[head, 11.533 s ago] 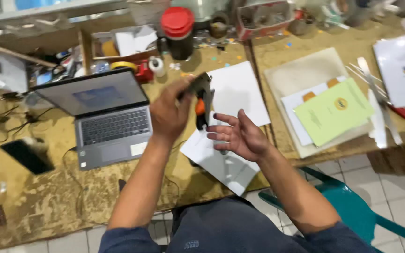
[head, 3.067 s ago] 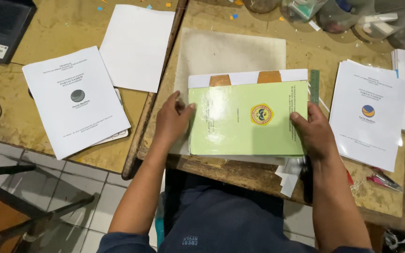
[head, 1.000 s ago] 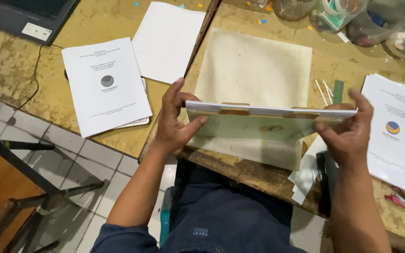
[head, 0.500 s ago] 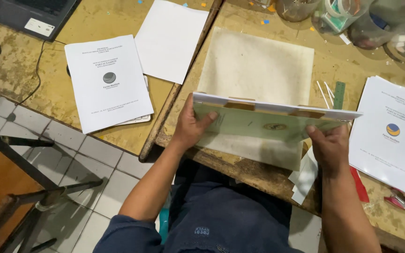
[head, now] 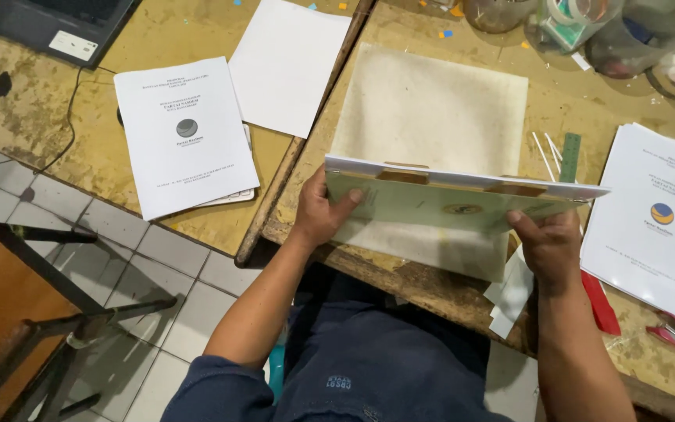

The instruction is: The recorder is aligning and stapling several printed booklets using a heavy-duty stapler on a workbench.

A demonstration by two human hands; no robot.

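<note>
A stack of papers with a pale green cover [head: 439, 205] and a white spine edge is lifted off the table, tilted so its top edge faces me. My left hand [head: 323, 212] grips its left end, thumb on the green cover. My right hand [head: 547, 244] grips its right lower corner. Beneath it lies a cream-coloured mat [head: 431, 109] on the wooden table [head: 572, 101].
A printed white booklet [head: 183, 134] and a blank white sheet [head: 287, 64] lie on the left table, with a laptop corner [head: 64, 27] at top left. Another printed stack [head: 654, 219], a green ruler [head: 570, 156], red-handled tools [head: 599, 301] and jars [head: 587, 27] sit to the right. A chair frame [head: 33, 312] stands lower left.
The green-covered stack went from lying flat on the mat to being lifted and tilted up on edge. Both hands shifted along its ends; my right hand dropped to the lower right corner.
</note>
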